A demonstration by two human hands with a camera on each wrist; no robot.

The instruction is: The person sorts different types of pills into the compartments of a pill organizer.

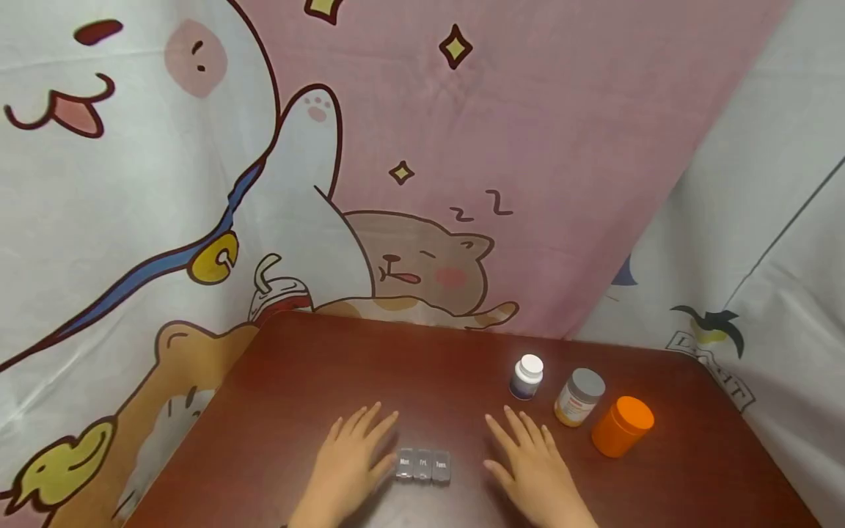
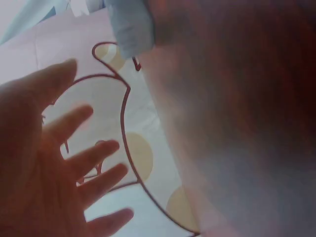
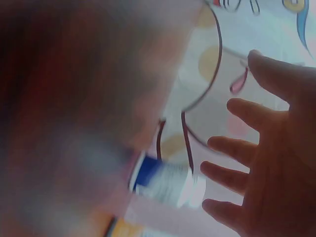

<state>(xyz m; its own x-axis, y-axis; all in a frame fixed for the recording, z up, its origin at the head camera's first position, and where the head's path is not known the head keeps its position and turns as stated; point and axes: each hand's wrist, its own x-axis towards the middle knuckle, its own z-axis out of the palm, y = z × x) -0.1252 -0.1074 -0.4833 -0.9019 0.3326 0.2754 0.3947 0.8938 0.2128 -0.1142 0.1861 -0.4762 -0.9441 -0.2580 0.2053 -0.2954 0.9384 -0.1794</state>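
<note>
A small grey translucent pill organizer (image 1: 423, 466) with lettered lids lies at the front of the table. To its left is my left hand (image 1: 348, 463), fingers straight and spread, the thumb tip close to the organizer's edge; whether they touch I cannot tell. My right hand (image 1: 531, 469) is on the other side, apart from the organizer, with its fingers also spread and nothing held. Both palms look bare in the wrist views, at the left hand (image 2: 44, 163) and the right hand (image 3: 276, 163). Beyond the right hand stands a white-capped pill bottle (image 1: 527, 378), also seen in the right wrist view.
A grey-lidded jar (image 1: 579, 397) and an orange bottle (image 1: 623, 427) stand upright in a slanting row on the right of the dark red-brown table (image 1: 396, 359). A cartoon-printed cloth (image 1: 561, 147) hangs behind the table's far edge and along its sides.
</note>
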